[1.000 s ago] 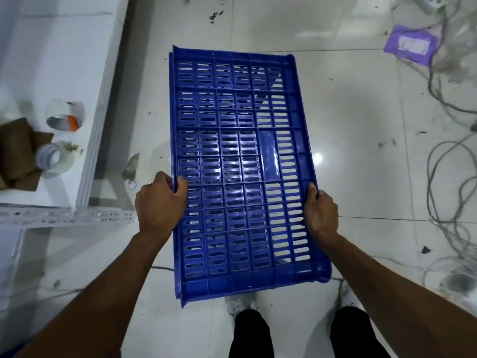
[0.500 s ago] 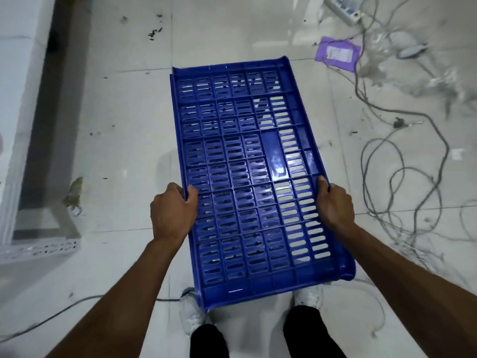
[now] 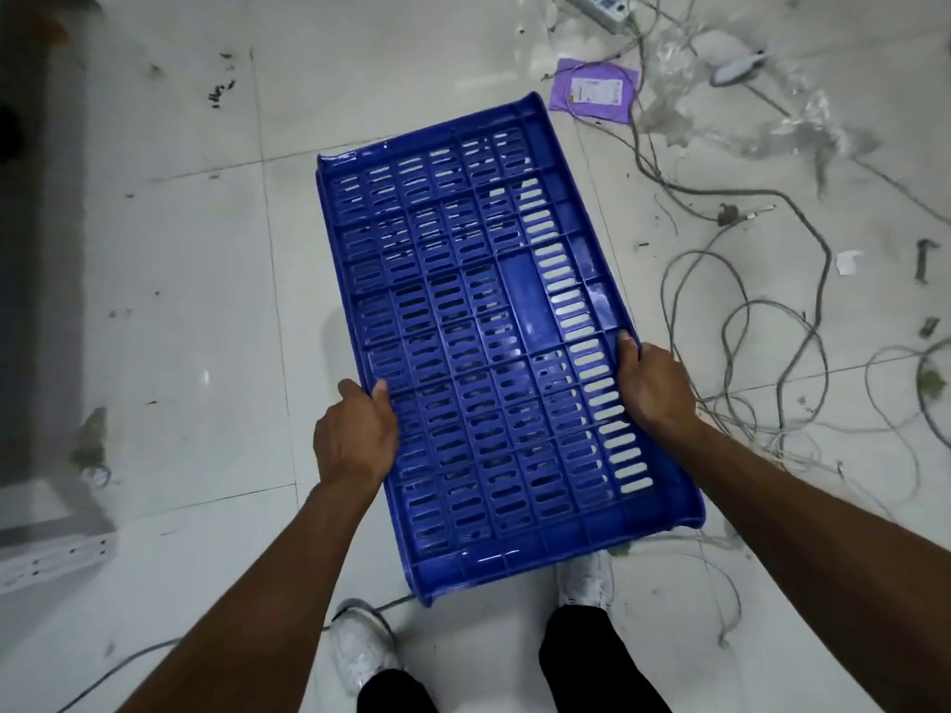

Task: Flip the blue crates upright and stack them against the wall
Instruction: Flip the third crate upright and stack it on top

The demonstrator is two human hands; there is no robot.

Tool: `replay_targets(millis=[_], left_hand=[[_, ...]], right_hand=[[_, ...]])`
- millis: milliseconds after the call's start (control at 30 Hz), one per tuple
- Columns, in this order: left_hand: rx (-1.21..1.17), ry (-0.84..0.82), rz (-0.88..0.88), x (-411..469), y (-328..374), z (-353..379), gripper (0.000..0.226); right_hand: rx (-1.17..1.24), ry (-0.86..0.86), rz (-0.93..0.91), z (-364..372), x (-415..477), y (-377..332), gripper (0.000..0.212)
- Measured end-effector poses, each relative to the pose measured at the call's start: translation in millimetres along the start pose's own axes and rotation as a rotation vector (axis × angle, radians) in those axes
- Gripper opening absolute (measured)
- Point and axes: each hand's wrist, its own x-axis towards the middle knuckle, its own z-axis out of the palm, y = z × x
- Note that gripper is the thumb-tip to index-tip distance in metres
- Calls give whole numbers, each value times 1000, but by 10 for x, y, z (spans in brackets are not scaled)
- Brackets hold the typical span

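Left hand (image 3: 355, 437) clamps the crate's left long edge, thumb hooked over the rim; right hand (image 3: 653, 385) grips the opposite long edge, a little further along. Between them the blue crate (image 3: 494, 331) is carried off the floor (image 3: 195, 280), slatted face up, long axis running away from the body and skewed right. Its near short edge hangs over the white shoes (image 3: 360, 648). Open tile lies to the left; to the right, loose cables (image 3: 772, 321) sprawl close beside that edge, and a purple packet (image 3: 594, 95) sits just off the far corner.
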Motion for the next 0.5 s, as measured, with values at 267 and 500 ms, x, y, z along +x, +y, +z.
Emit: replay_targets(millis=[267, 500], left_hand=[[-123, -26, -5, -185, -82, 230, 47], [105, 24, 294, -301, -27, 132, 75]], right_hand=[[-11, -27, 22, 35, -33, 100, 57], [141, -133, 139, -78, -7, -27, 46]])
